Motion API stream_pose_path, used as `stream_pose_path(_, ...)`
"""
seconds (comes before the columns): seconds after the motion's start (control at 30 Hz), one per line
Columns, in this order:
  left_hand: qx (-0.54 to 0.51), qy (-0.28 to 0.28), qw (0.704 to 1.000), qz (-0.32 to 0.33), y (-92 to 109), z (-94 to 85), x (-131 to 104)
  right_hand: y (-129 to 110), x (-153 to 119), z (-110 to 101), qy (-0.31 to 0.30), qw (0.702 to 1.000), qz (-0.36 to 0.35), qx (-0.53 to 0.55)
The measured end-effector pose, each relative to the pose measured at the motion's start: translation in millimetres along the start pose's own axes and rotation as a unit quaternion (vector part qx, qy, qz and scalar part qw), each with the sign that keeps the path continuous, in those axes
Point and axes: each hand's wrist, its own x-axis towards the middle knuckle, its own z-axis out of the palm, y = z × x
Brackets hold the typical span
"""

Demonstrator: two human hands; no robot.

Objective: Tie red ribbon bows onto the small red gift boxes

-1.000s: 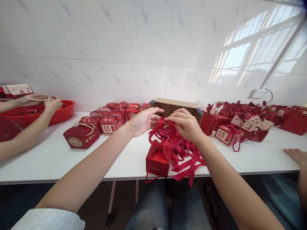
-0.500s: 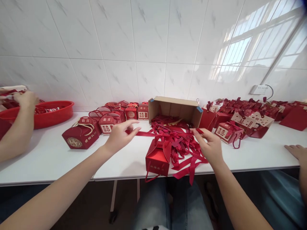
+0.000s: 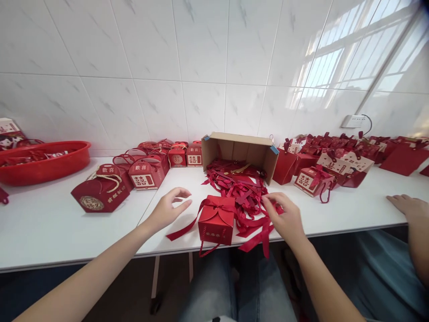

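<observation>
A small red gift box [image 3: 216, 223] stands near the front edge of the table, a twisted red cord handle hanging at its front. Across its top lies a red ribbon [image 3: 182, 231], knotted or crossed over the flaps, with its left tail resting on the table. My left hand [image 3: 169, 209] hovers to the left of the box, thumb and fingers apart and nothing between them. To the right, my right hand [image 3: 284, 219] is also open, above the edge of a heap of loose red ribbons [image 3: 250, 197]. That heap spills from a cardboard box [image 3: 239, 139] lying on its side.
Decorated red boxes [image 3: 144, 175] stand at the left, with a larger hexagonal one [image 3: 100, 190] in front. A red basin [image 3: 60, 166] sits at far left. Several red gift bags [image 3: 335, 165] fill the right side. Another person's hand [image 3: 407, 208] rests on the table at far right.
The ribbon was stretched above the box between my hands; now it lies over the box, released. Both hands have come down. Another person's arms at the left have gone out of view.
</observation>
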Motion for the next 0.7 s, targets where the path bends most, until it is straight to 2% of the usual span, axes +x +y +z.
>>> stream_pose_path(0.1,-0.11,-0.064,0.992,-0.019,11.4,16.4,4.2,-18.5,3.8,22.2,-0.1,0.99,0.05,0.086)
stream_pose_path(0.17,-0.133,-0.088,0.987,-0.035,12.5,26.5,4.5,-21.0,2.4,38.0,-0.158,0.972,0.103,0.138)
stream_pose_path(0.23,-0.137,-0.105,0.984,-0.048,12.1,34.6,4.2,-19.2,0.1,51.8,-0.196,0.954,0.145,0.176)
stream_pose_path(0.33,-0.155,-0.104,0.98,-0.067,13.1,40.7,4.1,-16.7,-2.0,63.9,-0.222,0.925,0.201,0.233)
stream_pose_path(0.4,-0.169,-0.11,0.974,-0.1,14.6,40.3,4.4,-17.3,-1.3,64.7,-0.234,0.907,0.232,0.263)
stream_pose_path(0.53,-0.172,-0.202,0.954,-0.143,13.1,33.8,6.2,-17.9,3.9,52.8,-0.265,0.888,0.254,0.276)
stream_pose_path(0.6,-0.184,-0.223,0.948,-0.134,9.8,31.1,7.7,-15.7,6.5,45.6,-0.276,0.889,0.238,0.275)
stream_pose_path(0.7,-0.192,-0.223,0.946,-0.135,5.9,29.0,10.2,-11.4,9.2,38.1,-0.273,0.902,0.205,0.263)
